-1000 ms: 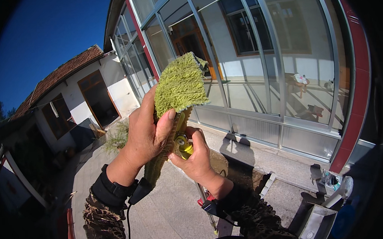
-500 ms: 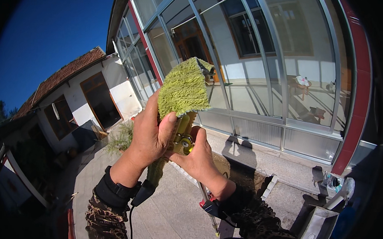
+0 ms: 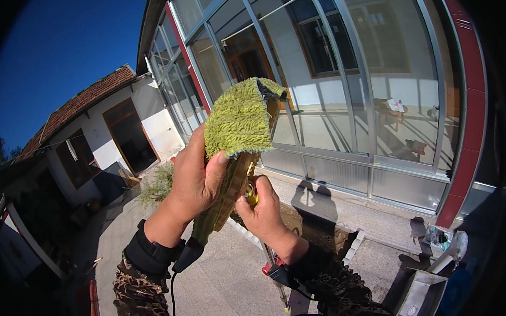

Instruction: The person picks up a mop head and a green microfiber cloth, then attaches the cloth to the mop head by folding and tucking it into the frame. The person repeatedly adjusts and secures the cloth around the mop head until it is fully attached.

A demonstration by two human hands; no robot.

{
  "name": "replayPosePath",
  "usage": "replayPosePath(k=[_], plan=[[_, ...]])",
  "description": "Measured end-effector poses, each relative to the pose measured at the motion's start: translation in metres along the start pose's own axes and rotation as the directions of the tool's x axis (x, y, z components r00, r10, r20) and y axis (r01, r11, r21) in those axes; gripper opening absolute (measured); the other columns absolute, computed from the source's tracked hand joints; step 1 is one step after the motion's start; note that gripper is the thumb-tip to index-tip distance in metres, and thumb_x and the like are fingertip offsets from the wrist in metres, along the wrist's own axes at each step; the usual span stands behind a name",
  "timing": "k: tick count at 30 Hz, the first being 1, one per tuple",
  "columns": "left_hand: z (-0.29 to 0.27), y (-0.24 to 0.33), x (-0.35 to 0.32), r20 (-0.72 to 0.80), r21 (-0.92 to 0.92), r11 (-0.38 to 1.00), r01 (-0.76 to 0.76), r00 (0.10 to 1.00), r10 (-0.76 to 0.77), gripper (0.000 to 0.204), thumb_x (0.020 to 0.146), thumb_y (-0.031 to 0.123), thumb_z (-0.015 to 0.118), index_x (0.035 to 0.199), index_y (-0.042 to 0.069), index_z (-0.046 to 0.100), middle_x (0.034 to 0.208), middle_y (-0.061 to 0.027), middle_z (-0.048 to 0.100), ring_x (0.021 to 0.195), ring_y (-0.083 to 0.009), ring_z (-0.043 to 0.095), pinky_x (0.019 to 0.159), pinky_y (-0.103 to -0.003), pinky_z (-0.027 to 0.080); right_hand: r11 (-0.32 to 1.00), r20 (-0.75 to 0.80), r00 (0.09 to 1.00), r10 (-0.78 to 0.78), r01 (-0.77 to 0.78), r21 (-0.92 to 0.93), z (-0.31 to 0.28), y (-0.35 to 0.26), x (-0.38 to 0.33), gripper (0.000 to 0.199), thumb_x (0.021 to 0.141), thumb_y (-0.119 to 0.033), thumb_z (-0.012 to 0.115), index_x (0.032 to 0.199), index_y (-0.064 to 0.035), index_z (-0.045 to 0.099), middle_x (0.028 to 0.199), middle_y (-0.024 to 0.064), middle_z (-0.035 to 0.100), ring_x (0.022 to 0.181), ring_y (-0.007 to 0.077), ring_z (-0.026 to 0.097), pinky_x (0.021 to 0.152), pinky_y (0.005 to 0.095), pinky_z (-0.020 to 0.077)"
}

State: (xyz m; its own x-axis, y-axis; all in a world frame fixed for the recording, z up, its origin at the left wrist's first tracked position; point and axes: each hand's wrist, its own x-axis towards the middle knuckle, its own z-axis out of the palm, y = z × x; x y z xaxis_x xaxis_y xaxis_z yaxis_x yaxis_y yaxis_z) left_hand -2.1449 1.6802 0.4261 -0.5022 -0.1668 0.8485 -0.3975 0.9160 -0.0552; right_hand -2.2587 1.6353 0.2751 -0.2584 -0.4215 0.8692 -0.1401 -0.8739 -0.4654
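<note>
Raised in front of me is a flat mop head with a fuzzy yellow-green cloth pad [image 3: 239, 119] over its upper end. My left hand [image 3: 187, 186] is closed around the pad's left edge, thumb across the front. Below the cloth shows the brownish-yellow mop plate [image 3: 243, 172], its lower end running down past my left wrist. My right hand [image 3: 265, 217] grips the yellow joint [image 3: 252, 195] behind the plate, mostly covered by the fingers. From under that hand a metal mop pole [image 3: 276, 287] with a red part slants down toward the paving.
Glass panels [image 3: 330, 126] in metal frames rise ahead and to the right, beside a dark red pillar [image 3: 468, 137]. A planting bed with a white edging stands at the wall's foot. A metal basin [image 3: 421, 297] is at lower right; a bush [image 3: 157, 185] grows on the left.
My right hand has shifted slightly down, and the joint has turned away behind the plate. More of the plate shows now. The left hand keeps its hold on the pad.
</note>
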Motion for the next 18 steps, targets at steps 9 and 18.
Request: replayPosePath(k=[9,18], plan=[[0.004,0.011,0.003,-0.059,-0.020,1.000,0.016,0.998,-0.018,0.048,0.094,0.029,0.064,0.127,-0.001,0.047,0.093,-0.0210,0.068,0.085,-0.0370,0.070,0.074,-0.036,0.053,0.998,-0.039,0.999,-0.004,0.007,0.064,0.002,0.001,-0.005,0.031,0.086,-0.012,0.070,0.108,0.0019,0.053,0.097,0.0187,0.058,0.089,0.0381,0.061,0.076,0.0417,0.0497],[0.014,0.020,0.002,-0.154,0.228,0.971,0.078,0.987,-0.044,0.038,0.081,0.008,0.067,0.112,0.002,0.046,0.070,-0.0206,0.060,0.063,-0.0434,0.062,0.055,-0.043,0.049,0.998,-0.061,0.998,0.031,-0.028,0.049,0.006,-0.006,-0.008,0.032,0.088,-0.015,0.072,0.104,0.0007,0.049,0.092,0.0158,0.062,0.080,0.0299,0.063,0.071,0.0383,0.0506]])
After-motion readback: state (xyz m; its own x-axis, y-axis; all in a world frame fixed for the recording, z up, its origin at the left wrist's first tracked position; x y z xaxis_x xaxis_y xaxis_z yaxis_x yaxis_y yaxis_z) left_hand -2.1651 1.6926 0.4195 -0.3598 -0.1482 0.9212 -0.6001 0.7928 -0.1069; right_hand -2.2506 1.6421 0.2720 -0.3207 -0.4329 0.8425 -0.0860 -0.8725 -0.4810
